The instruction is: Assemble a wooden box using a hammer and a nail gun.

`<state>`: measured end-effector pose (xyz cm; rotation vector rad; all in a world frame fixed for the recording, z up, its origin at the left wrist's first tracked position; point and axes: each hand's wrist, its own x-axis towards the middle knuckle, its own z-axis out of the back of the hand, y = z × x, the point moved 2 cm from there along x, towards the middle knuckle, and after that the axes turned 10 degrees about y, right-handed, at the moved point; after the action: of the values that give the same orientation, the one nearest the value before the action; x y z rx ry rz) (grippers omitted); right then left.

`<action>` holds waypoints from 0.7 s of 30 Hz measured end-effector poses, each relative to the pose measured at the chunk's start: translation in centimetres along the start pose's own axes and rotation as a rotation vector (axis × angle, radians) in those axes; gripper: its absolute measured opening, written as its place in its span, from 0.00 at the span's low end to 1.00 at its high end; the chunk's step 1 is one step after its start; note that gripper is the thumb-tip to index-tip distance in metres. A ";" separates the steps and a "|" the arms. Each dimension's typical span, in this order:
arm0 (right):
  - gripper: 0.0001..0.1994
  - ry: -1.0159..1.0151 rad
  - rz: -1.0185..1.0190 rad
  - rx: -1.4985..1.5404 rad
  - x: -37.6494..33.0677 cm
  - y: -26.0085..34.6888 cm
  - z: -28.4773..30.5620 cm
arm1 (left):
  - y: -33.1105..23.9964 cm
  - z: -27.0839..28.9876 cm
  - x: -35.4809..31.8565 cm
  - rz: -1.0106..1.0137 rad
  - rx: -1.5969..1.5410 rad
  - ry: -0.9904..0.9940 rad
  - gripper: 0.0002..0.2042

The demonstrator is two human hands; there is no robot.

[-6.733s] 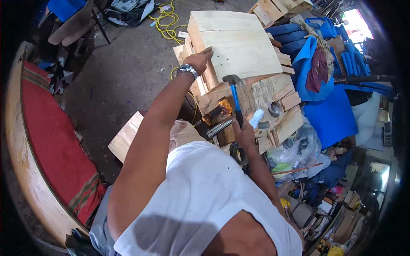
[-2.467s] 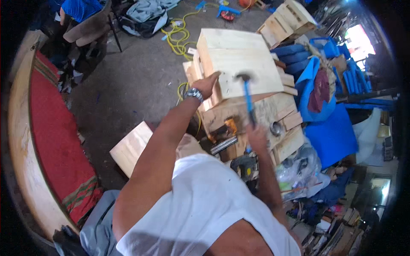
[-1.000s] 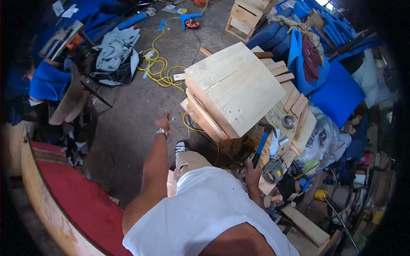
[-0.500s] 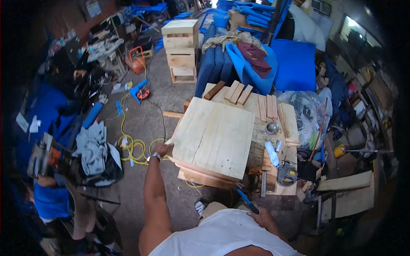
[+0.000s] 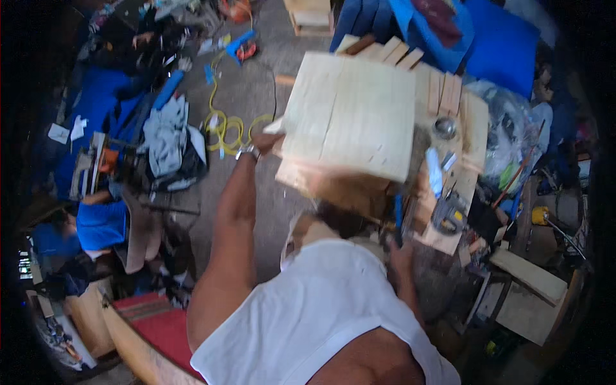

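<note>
Wooden box (image 5: 350,122) ahead, tilted; left hand (image 5: 266,142) grasps its left edge, nearer. Right hand (image 5: 399,253) low, grips blue-handled tool (image 5: 398,215).

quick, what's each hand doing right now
Left hand: gripping the left edge of the pale wooden box.
Right hand: closed on the blue-handled hammer, low beside the box.
</note>
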<state>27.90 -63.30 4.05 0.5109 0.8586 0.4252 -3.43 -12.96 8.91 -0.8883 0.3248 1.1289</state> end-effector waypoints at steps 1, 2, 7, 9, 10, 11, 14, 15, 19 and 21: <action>0.19 0.053 0.241 -0.090 -0.1 5.9 2.7 | 7.9 -1.9 1.7 -0.495 0.181 -0.293 0.37; 0.20 -0.004 0.238 -0.112 0.0 6.8 3.5 | 4.5 -2.8 1.8 -0.297 0.040 -0.191 0.22; 0.18 -0.073 0.194 -0.115 -1.6 5.4 2.9 | 4.2 -1.9 -1.0 0.059 -0.873 0.170 0.22; 0.16 0.005 -0.065 0.129 -4.2 5.2 0.3 | 9.6 -3.0 -0.4 -0.003 -1.025 0.061 0.21; 0.16 -0.009 -0.074 0.126 -5.7 5.7 -1.7 | 13.2 -3.9 0.2 -0.051 -1.192 -0.079 0.20; 0.15 -0.019 -0.118 0.197 -7.1 6.5 -4.4 | 17.6 -4.9 0.6 0.036 -1.174 -0.090 0.17; 0.15 -0.176 -0.175 0.287 -12.2 2.7 -12.4 | 21.2 -8.1 -1.0 0.207 -0.659 0.175 0.13; 0.16 -0.119 -0.199 0.393 -14.1 3.5 -14.1 | 22.4 -9.2 -1.8 0.179 -0.572 0.261 0.12; 0.18 -0.073 -0.231 0.542 -17.0 5.2 -19.1 | 26.5 -14.4 -2.2 0.156 -1.293 0.522 0.10; 0.17 -0.089 -0.233 0.575 -18.7 5.9 -20.5 | 22.6 -13.6 -4.2 0.149 -1.373 0.688 0.08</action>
<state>-0.23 -63.63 7.48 0.9381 0.9402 -0.0685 -22.49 -22.67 -7.06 -2.5179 0.1240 1.0759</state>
